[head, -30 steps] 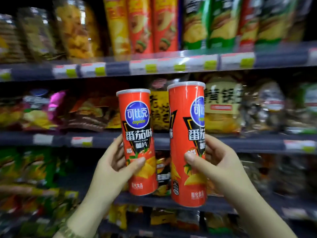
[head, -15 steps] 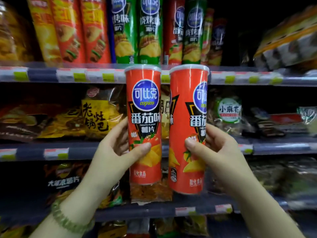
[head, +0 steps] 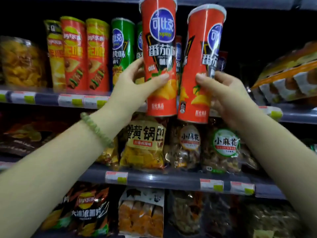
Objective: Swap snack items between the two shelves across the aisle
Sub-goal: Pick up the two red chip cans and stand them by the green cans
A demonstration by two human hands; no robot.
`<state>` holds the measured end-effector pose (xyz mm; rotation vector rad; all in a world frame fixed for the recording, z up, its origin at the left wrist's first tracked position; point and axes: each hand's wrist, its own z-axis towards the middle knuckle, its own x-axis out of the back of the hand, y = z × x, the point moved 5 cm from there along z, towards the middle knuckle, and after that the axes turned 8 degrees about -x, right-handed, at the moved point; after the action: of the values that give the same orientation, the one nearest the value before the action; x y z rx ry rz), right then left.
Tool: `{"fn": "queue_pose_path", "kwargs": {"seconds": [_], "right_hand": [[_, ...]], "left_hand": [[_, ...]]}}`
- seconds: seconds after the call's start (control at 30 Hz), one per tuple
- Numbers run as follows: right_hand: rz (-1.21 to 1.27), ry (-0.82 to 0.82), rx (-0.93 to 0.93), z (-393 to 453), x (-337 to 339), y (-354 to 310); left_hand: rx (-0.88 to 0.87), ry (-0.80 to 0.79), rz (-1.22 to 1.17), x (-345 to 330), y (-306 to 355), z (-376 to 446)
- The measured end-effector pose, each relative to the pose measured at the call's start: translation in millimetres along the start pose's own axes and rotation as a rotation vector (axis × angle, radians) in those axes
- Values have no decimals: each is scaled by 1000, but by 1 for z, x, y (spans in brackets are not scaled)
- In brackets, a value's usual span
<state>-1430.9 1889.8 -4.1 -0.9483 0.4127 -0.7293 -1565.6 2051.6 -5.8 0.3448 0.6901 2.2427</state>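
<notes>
I hold two tall red tomato-flavour chip cans with white lids, side by side, raised in front of the upper shelf. My left hand (head: 135, 88) grips the left red can (head: 160, 48) at its lower half, thumb across the front. My right hand (head: 226, 95) grips the right red can (head: 200, 69), which leans slightly to the right. Both cans' bottoms hang just below the upper shelf edge (head: 68, 100). Behind them stand green chip cans (head: 121, 50) and more red ones, partly hidden.
Red and yellow chip cans (head: 85, 55) stand left on the upper shelf, a clear tub of crisps (head: 20, 62) further left. An egg-like tray pack (head: 288, 79) lies at right. Snack bags (head: 145, 145) fill the middle shelf; more bags sit below.
Both hands have lifted the two red cans up toward the upper shelf, and my arms have stretched forward. The view has moved closer to the shelves.
</notes>
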Motion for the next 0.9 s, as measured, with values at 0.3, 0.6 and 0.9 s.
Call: {"fn": "queue_pose_path", "kwargs": {"seconds": [0.3,0.6,0.9], "right_hand": [[-60,100,190,76,14,-16],[-207,235,125,107,29,23],[-421,214,65,121,31,40]], "left_hand": [[-188,0,166,-19,-10,74],[-205,-90,433,-39,-47,89],[-144,-150,685,-52,-71,100]]}}
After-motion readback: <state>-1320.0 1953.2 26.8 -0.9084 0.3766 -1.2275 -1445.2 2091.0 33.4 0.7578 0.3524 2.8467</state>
